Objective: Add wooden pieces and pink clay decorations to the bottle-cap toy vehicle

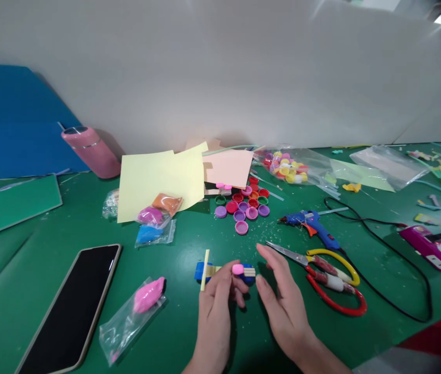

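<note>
At lower centre, the left hand point(214, 306) gripped the blue block point(200, 271) on the tabletop point(181, 244), 1 pink cap point(238, 269) at its fingertips. The right hand point(282, 304) hovered open alongside. Likely step: seating the cap; steady alignment required.

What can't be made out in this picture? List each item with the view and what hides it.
Head view: the middle of the blue-and-stick piece is covered by the left hand; it is unclear whether the fingers grip it or only rest on it.
Head view: the phone has its lower corner cut off by the bottom edge.
Head view: the caps in the clear bag overlap behind crinkled plastic, so they cannot be counted.
Head view: the markings on the purple device are too small to read.
</note>
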Demonstrator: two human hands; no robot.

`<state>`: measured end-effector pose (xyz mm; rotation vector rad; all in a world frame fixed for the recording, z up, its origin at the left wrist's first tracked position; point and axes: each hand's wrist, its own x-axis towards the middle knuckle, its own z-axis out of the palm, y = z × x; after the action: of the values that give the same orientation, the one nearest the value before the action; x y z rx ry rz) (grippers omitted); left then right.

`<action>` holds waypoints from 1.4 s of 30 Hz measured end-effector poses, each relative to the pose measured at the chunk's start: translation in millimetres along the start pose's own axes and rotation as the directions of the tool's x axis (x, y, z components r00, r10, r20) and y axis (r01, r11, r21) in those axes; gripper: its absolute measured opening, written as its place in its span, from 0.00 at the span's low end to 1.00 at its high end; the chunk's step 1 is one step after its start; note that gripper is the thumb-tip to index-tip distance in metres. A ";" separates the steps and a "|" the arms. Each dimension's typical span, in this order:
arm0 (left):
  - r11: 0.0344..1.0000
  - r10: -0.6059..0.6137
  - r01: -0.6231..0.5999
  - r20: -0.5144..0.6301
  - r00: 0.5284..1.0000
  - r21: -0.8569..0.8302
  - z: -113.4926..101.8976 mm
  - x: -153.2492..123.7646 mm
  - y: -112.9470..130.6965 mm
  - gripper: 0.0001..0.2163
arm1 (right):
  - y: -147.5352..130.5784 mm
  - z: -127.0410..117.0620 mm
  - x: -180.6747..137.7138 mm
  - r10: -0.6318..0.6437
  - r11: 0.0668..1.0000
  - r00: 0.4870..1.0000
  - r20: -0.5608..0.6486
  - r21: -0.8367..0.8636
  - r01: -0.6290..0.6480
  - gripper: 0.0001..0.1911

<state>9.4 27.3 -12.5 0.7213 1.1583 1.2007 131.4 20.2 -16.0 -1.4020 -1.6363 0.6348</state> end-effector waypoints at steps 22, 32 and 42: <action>0.954 0.102 -0.088 -0.034 0.994 0.286 -7.7 8.7 -1.6 0.10 | -1.1 4.7 40.9 -0.090 0.985 0.931 0.355 0.170 0.030 0.13; 0.943 0.144 -0.132 -0.017 0.989 0.304 -8.8 10.4 -6.8 0.10 | 2.5 5.8 39.1 -0.148 0.979 0.950 0.274 0.176 0.102 0.14; 0.931 0.140 -0.124 -0.019 0.990 0.344 -9.6 8.4 -6.7 0.10 | 3.1 7.2 37.0 -0.156 0.973 0.961 0.226 0.201 0.111 0.13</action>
<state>2.1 32.3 -24.0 1.0547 1.3925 1.1411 127.2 57.5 -11.7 -1.1017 -1.7924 0.8816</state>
